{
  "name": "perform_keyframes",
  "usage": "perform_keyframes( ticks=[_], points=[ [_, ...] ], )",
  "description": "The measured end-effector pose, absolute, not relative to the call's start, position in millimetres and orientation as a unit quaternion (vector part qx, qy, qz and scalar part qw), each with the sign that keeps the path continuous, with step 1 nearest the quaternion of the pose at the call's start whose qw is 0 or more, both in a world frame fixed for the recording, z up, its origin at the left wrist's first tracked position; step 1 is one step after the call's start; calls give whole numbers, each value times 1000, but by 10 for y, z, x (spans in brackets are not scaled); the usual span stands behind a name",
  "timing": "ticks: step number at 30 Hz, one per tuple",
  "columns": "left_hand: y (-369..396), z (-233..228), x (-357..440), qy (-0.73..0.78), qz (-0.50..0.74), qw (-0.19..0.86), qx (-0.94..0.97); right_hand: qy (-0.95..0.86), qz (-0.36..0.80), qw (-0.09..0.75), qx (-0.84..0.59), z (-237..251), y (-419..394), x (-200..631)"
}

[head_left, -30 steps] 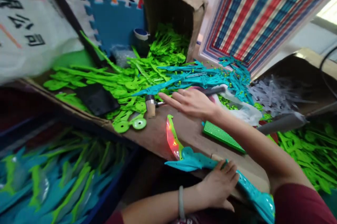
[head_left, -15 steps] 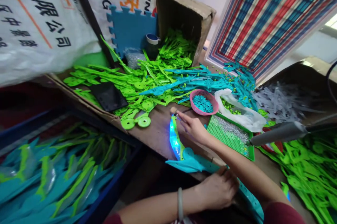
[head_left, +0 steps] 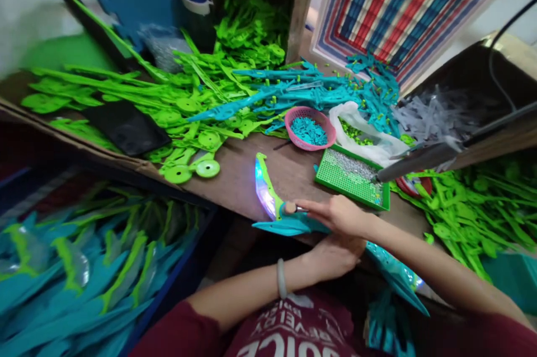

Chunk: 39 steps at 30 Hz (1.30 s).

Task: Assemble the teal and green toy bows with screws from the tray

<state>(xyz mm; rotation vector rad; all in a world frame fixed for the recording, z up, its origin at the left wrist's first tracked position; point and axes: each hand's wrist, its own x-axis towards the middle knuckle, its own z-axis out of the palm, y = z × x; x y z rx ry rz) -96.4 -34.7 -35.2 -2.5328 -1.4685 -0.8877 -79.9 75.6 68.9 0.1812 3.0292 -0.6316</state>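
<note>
A teal and green light-up plastic toy (head_left: 289, 226), shaped like a bow, lies across the front edge of the table. Its curved clear end shines blue and white. My left hand (head_left: 333, 259) is wrapped round the middle of the toy, partly covered by my right arm. In my right hand (head_left: 346, 216) is a small hammer (head_left: 290, 207), its blunt tan head over the joint between the lit green end and the teal body. Whether the head touches the toy I cannot tell. Beyond my left hand, the toy's other end (head_left: 398, 276) slants to the lower right.
A pink basket (head_left: 331, 139) of teal pieces and a green tray (head_left: 325, 178) of screws stand ahead. A grey screwdriver-like tool (head_left: 419, 161) hangs at right. Green parts (head_left: 184, 105) and a black phone-like slab (head_left: 126, 127) lie left. A crate at lower left holds toys (head_left: 71, 262).
The hammer has moved from the toy's lit tip down to its joint with the teal body, and my right hand has come back over the left. My view has tilted down.
</note>
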Motion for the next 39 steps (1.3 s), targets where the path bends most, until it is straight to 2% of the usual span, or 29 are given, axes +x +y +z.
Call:
perform_keyframes(
  ticks=[2, 3, 7, 10, 13, 17, 21, 23, 25, 27, 30, 32, 36, 39],
  points=[
    [-341, -375, -964, -483, -287, 42, -826, 979, -183, 68, 61, 709, 751, -700],
    [-345, -382, -967, -480, -290, 45, -827, 976, -200, 51, 72, 762, 764, -642],
    [-387, -349, -987, -449, -331, 46, -829, 945, -269, -127, 137, 1200, 862, -70],
    [-339, -319, -1027, -437, -367, 29, -821, 918, -231, -173, 272, 1446, 747, 721],
    [-247, -317, -1066, -434, -373, 47, -819, 859, -174, -223, 426, 1345, 321, 1446],
    [-224, -290, -1079, -424, -365, 64, -826, 767, -117, -356, 521, 842, -322, 1878],
    [-217, -242, -1074, -424, -344, 100, -832, 757, -183, -290, 556, 538, -466, 1962],
    [-200, -225, -1074, -416, -340, 111, -836, 718, -190, -306, 595, 518, -321, 2035],
    [-182, -216, -1075, -404, -337, 118, -842, 664, -154, -351, 641, 512, -76, 2136],
    [-169, -213, -1076, -397, -338, 125, -844, 643, -125, -354, 667, 483, 219, 2235],
    [-163, -217, -1076, -396, -344, 131, -841, 673, -131, -298, 664, 417, 609, 2342],
    [-164, -226, -1077, -400, -346, 134, -838, 678, -126, -289, 665, 387, 752, 2383],
    [-175, -256, -1090, -413, -346, 137, -831, 695, -55, -215, 684, 361, 776, 2397],
    [-189, -259, -1112, -416, -343, 132, -832, 733, -49, -156, 660, 391, 748, 2307]
  ],
)
